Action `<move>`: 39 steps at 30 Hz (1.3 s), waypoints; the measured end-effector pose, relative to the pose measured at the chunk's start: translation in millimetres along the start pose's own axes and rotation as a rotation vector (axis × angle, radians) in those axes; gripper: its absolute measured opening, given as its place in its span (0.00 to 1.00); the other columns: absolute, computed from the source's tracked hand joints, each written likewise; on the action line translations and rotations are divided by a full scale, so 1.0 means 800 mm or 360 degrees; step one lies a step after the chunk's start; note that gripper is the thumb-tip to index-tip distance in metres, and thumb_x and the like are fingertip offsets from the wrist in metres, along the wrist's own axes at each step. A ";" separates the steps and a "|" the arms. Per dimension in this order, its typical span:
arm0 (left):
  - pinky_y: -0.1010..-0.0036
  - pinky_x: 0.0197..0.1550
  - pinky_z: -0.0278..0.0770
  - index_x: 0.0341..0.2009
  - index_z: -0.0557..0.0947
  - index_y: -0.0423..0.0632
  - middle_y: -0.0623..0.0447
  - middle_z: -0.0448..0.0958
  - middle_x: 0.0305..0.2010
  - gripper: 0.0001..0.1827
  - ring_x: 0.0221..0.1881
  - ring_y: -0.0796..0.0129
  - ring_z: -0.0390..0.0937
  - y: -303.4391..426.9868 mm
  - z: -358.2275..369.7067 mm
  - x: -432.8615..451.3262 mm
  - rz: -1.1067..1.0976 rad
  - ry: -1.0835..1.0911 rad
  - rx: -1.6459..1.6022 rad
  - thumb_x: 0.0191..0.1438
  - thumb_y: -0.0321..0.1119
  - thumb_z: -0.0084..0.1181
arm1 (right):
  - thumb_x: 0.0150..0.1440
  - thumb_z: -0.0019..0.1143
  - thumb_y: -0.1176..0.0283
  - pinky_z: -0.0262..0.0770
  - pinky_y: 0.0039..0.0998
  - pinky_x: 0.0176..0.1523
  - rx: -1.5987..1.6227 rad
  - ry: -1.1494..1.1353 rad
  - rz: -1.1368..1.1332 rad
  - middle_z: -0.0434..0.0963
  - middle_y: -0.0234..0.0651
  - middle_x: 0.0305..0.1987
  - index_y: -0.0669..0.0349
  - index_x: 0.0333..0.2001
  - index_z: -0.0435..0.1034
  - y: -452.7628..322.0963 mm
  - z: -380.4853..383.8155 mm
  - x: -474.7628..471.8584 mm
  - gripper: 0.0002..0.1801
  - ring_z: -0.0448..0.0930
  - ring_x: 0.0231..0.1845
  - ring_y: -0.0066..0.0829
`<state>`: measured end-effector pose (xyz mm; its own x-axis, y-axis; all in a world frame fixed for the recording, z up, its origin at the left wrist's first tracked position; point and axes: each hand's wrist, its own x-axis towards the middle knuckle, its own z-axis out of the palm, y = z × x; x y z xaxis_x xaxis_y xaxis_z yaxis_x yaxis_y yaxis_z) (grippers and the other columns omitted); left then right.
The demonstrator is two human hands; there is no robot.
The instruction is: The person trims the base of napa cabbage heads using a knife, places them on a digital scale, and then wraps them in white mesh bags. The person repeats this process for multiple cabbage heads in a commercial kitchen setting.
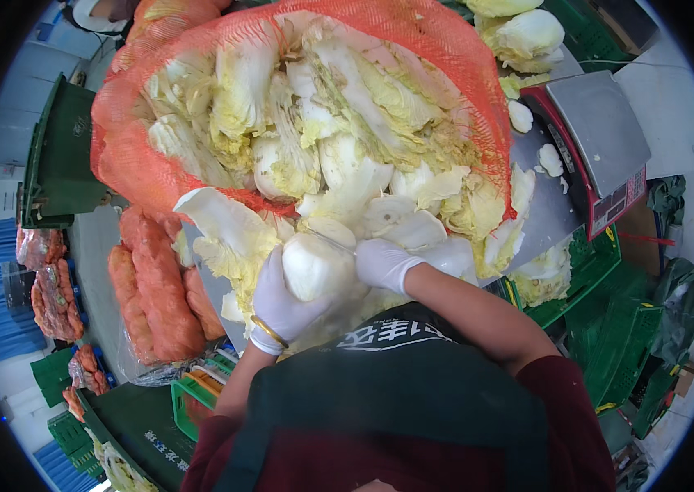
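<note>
My left hand [285,301], in a white glove with a gold bangle at the wrist, cups a Chinese cabbage [316,267] from its left side. The cabbage's pale, rounded base end faces up. On its far side, my gloved right hand [387,265] is closed around a knife; only a thin strip of the blade [336,243] shows, lying against the cabbage, and the handle is hidden in the fist. Just beyond both hands, an orange mesh sack [131,147] lies open, full of Chinese cabbages [347,160]. A loose outer leaf [227,230] rests left of the held cabbage.
A red digital scale [599,135] with a steel pan stands at the right on the grey table [544,203]. Cut cabbage pieces [550,160] lie beside it. Green crates [593,283] are at the right, a dark green bin [58,147] and filled orange sacks [159,289] at the left.
</note>
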<state>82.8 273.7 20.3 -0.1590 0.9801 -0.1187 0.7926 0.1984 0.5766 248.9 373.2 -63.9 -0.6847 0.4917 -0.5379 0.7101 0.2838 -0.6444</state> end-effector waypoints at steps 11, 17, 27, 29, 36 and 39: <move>0.63 0.57 0.66 0.62 0.53 0.40 0.35 0.59 0.60 0.56 0.55 0.51 0.67 0.077 -0.040 -0.074 -0.0392 0.0359 -0.2636 0.32 0.42 0.73 | 0.53 0.53 0.71 0.71 0.24 0.42 0.1397 0.0434 -0.0752 0.75 0.35 0.42 0.66 0.55 0.62 -0.093 -0.042 -0.152 0.26 0.74 0.39 0.21; 0.64 0.59 0.64 0.64 0.42 0.39 0.39 0.58 0.60 0.61 0.59 0.53 0.63 0.025 0.019 -0.072 0.0669 0.0548 -0.1165 0.37 0.51 0.68 | 0.52 0.56 0.65 0.67 0.28 0.55 0.1185 0.0554 -0.0719 0.73 0.47 0.51 0.70 0.56 0.61 -0.094 -0.039 -0.132 0.30 0.73 0.51 0.32; 0.72 0.58 0.62 0.61 0.60 0.38 0.45 0.65 0.58 0.32 0.56 0.64 0.66 0.008 -0.013 -0.058 0.0187 0.0499 -0.1632 0.50 0.31 0.47 | 0.57 0.51 0.69 0.68 0.20 0.44 0.1049 0.0563 -0.0762 0.73 0.30 0.39 0.65 0.56 0.61 -0.095 -0.021 -0.097 0.24 0.70 0.39 0.16; 0.73 0.58 0.62 0.61 0.61 0.38 0.45 0.66 0.57 0.31 0.56 0.66 0.66 0.004 -0.012 -0.059 0.0184 0.0505 -0.1817 0.51 0.30 0.46 | 0.57 0.50 0.70 0.68 0.18 0.39 0.1127 0.0515 -0.0719 0.73 0.28 0.37 0.65 0.56 0.62 -0.097 -0.022 -0.099 0.23 0.70 0.35 0.14; 0.74 0.55 0.66 0.58 0.65 0.37 0.46 0.70 0.53 0.26 0.52 0.67 0.69 -0.019 -0.015 -0.052 0.0168 0.0502 -0.1854 0.54 0.32 0.43 | 0.54 0.53 0.71 0.66 0.18 0.29 0.0824 0.0923 -0.0416 0.70 0.28 0.27 0.65 0.48 0.69 -0.057 -0.035 -0.104 0.18 0.67 0.25 0.13; 0.73 0.53 0.69 0.56 0.67 0.36 0.46 0.72 0.51 0.24 0.50 0.67 0.71 -0.042 -0.018 -0.041 0.0203 0.0630 -0.1991 0.56 0.32 0.43 | 0.50 0.55 0.71 0.74 0.29 0.37 0.0324 0.1023 -0.0067 0.78 0.39 0.30 0.64 0.41 0.71 0.028 -0.049 -0.098 0.14 0.78 0.30 0.31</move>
<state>53.0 235.0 16.9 -0.4539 0.8841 0.1114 -0.2279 -0.2360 0.9446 324.5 373.1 -14.9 -0.4325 0.8935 -0.1207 0.5967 0.1833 -0.7812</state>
